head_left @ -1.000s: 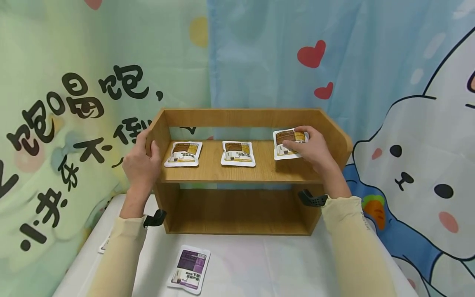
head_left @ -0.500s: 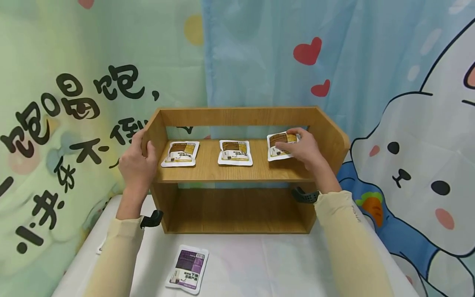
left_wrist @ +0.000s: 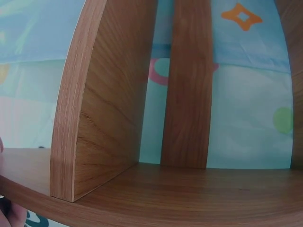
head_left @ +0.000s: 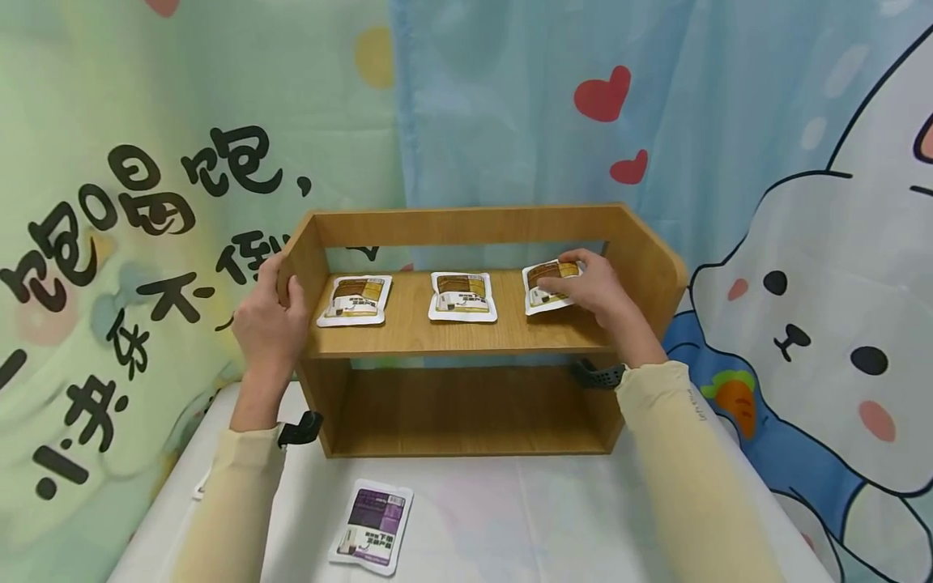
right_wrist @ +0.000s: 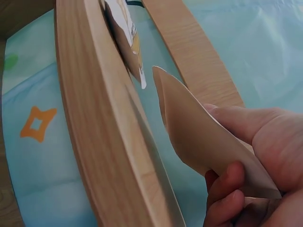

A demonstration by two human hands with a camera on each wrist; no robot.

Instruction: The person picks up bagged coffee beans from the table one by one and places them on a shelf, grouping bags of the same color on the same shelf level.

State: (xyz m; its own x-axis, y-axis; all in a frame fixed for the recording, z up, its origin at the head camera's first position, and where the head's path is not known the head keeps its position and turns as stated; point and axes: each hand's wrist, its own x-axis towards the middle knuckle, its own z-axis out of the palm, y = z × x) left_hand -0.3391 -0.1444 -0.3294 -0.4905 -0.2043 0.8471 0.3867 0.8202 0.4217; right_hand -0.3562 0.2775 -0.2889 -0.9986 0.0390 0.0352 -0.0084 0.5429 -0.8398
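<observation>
Bright, soft light fills the head view, seemingly from above: under my right hand (head_left: 601, 291) a blurry shadow spreads across the shelf (head_left: 415, 342), the lower compartment (head_left: 466, 413) sits darker, and a faint grey patch shades the white table (head_left: 474, 518). Over in my left wrist view it's dimmer, the upright board (left_wrist: 111, 109) brown and bowed by the wide lens. In my right wrist view, the packet (right_wrist: 194, 132) shows a shaded underside.
</observation>
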